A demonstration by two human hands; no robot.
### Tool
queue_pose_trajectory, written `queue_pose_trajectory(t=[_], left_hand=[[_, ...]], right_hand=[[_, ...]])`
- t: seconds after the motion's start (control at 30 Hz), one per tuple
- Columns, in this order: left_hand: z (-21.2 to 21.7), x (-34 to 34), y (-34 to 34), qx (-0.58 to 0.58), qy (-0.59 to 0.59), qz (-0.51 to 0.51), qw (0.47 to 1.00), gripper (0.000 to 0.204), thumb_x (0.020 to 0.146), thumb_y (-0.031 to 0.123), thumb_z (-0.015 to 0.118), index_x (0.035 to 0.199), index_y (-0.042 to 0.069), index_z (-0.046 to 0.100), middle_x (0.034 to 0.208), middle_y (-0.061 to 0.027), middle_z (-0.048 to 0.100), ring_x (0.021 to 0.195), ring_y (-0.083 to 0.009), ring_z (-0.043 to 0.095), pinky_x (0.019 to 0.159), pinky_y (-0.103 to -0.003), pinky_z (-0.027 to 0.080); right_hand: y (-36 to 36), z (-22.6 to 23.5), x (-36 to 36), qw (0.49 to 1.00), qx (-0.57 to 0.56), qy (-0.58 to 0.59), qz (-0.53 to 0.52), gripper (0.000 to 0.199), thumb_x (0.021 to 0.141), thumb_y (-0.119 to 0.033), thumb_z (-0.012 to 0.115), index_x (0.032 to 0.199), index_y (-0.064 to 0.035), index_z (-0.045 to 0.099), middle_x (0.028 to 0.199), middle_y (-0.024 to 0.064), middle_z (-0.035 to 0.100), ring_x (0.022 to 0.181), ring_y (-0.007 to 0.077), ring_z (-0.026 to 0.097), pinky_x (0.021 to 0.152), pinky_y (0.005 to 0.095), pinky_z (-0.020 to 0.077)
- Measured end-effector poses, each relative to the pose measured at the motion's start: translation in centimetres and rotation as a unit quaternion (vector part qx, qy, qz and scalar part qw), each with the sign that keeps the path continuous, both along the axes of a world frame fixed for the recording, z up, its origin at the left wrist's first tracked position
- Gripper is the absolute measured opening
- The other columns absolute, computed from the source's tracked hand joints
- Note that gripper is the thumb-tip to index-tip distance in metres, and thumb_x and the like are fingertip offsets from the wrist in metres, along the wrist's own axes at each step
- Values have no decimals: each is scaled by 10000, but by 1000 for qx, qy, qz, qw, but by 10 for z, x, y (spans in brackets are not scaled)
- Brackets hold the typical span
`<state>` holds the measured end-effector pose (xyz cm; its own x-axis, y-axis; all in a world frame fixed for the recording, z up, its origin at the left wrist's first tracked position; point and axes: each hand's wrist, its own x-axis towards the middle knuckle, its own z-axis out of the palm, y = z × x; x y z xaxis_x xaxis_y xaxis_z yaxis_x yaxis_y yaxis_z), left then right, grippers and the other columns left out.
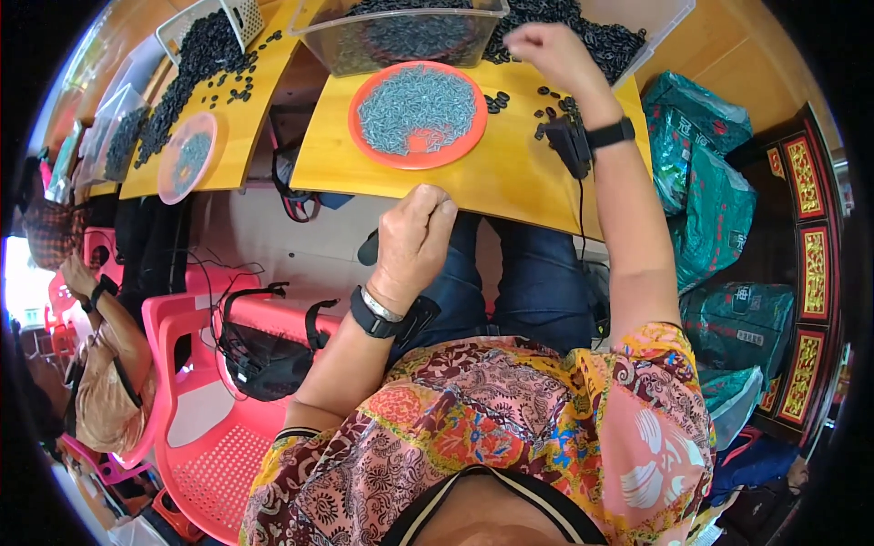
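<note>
My left hand [419,238] is closed in front of the table edge, above my lap; its fingers are curled and hide whatever is in them. My right hand [553,56] is at the far side of the table, over the near side of a pile of small black oval pieces [619,45]. Its fingers are bent together, and I cannot make out anything in them. Between the hands and to the left, an orange-red plate [362,136] holds a heap of small silvery screws [410,102], with a bare patch near its front.
A clear plastic bin [314,50] of black pieces stands behind the plate. Loose black pieces [496,102] and a black device [572,150] with a cable lie on the yellow table [510,187]. Pink chairs [218,455] and another person [118,382] are left; green bags [719,209] stand right.
</note>
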<state>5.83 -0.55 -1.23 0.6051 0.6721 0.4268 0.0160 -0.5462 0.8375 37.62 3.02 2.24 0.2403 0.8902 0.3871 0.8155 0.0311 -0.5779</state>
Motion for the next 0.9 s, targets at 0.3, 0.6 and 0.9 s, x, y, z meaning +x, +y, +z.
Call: queue_pose_trajectory(t=[0.3, 0.6, 0.9], left_hand=[[-6, 1, 3, -36, 30, -5, 999, 48, 819, 26, 561, 791, -4, 537, 666, -151, 523, 583, -292, 525, 557, -319, 428], [-14, 4, 2, -52, 49, -7, 997, 60, 818, 39, 565, 785, -5, 540, 641, -161, 512, 560, -290, 515, 542, -323, 422], [-10, 4, 1, -60, 47, -15, 997, 63, 819, 41, 563, 784, -7, 541, 648, -161, 523, 573, -295, 526, 551, -331, 426]], right_hand=[[-75, -35, -2, 977, -196, -19, -78, 224, 705, -99, 653, 920, -39, 674, 738, 86, 653, 672, 201, 626, 621, 306, 481], [-78, -45, -17, 967, -234, -42, -90, 193, 695, -63, 628, 878, -11, 661, 669, 104, 628, 580, 222, 614, 524, 322, 471], [-77, -46, -27, 971, -190, -112, -92, 106, 711, -114, 625, 778, -35, 649, 668, 116, 627, 610, 261, 613, 586, 353, 472]])
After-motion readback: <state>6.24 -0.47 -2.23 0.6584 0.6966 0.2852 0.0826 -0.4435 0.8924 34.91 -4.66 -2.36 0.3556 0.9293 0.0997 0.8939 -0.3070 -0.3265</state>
